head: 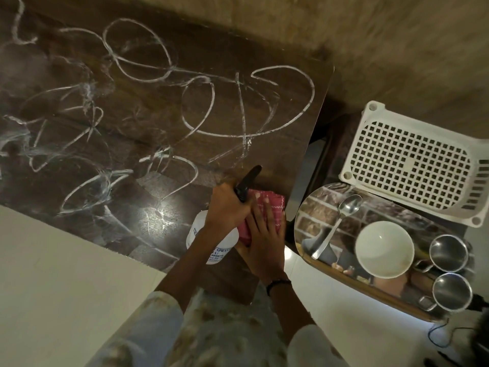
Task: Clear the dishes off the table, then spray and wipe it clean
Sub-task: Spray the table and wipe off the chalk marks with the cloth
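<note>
From my head view, my left hand (227, 205) grips the spray bottle (211, 239) by its trigger neck at the table's (158, 115) near-right corner. My right hand (264, 234) presses flat on 1 red cloth (267, 205) beside it: soft, light, best bunched.

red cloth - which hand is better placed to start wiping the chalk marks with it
Right. The right hand already lies flat on the red cloth at the table's near corner, while the left hand grips the spray bottle by its black trigger head, so it is occupied.
</note>
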The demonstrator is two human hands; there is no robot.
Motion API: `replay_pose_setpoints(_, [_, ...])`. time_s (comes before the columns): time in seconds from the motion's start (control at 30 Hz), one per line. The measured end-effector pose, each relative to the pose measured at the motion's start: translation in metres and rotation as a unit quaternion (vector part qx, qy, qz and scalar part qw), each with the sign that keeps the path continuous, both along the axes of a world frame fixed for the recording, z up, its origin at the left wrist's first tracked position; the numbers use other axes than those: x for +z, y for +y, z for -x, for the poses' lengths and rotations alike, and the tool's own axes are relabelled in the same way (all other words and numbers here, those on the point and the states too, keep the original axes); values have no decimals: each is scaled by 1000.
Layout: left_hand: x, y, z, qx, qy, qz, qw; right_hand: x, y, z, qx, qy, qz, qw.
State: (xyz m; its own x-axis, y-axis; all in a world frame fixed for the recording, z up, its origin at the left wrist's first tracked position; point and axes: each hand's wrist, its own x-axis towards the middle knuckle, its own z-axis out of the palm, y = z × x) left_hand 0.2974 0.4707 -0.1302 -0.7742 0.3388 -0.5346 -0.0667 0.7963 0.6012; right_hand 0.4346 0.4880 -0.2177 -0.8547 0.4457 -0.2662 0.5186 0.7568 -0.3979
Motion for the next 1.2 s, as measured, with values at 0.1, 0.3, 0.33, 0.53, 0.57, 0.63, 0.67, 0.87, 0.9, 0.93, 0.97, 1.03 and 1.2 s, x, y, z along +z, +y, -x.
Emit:
replay_pose_setpoints(0.1, [-1, -9, 12, 17, -13, -14, 1000, -1, 2, 8, -62, -5, 15, 998])
replay_pose_setpoints(0.3, [4, -28, 45, 8, -19, -60, 998, -6, 41, 61, -155, -19, -21, 987])
replay_pose_setpoints(0.33, [5, -30, 51, 5, -16, -67, 998, -7, 51, 75, -165, -20, -35, 985])
replay_pose_setpoints(0.53, [2, -35, 81, -27, 2, -104, 994, -7, 65, 131, -66, 13, -71, 995])
replay_pose_setpoints(0.57, [2, -34, 85, -29, 2, -103, 994, -5, 57, 127, -49, 14, -67, 996])
replay_pose_setpoints(0.63, [2, -31, 91, -35, 7, -106, 994, -2, 43, 107, -17, 14, -57, 998])
replay_pose_setpoints(0.67, [2, -30, 93, -36, 11, -109, 993, -2, 40, 93, -5, 12, -52, 999])
replay_pose_setpoints(0.87, [3, -22, 104, -26, 0, -109, 994, -4, 72, 80, -122, -22, -79, 989])
replay_pose_setpoints(0.9, [3, -21, 106, -30, -1, -108, 994, -3, 78, 92, -149, -29, -82, 985])
replay_pose_setpoints(0.93, [2, -20, 107, -32, -1, -109, 994, -3, 84, 106, -166, -31, -84, 982])
replay_pose_setpoints(0.97, [0, -19, 108, -31, -1, -111, 993, -4, 88, 119, -172, -30, -83, 981])
replay_pose_setpoints(1.03, [-3, -16, 110, -36, 2, -118, 992, -7, 92, 140, -160, -27, -83, 983])
replay_pose_setpoints(1.2, [-11, -5, 113, -65, 13, -111, 992, -4, 70, 121, -29, 1, -68, 997])
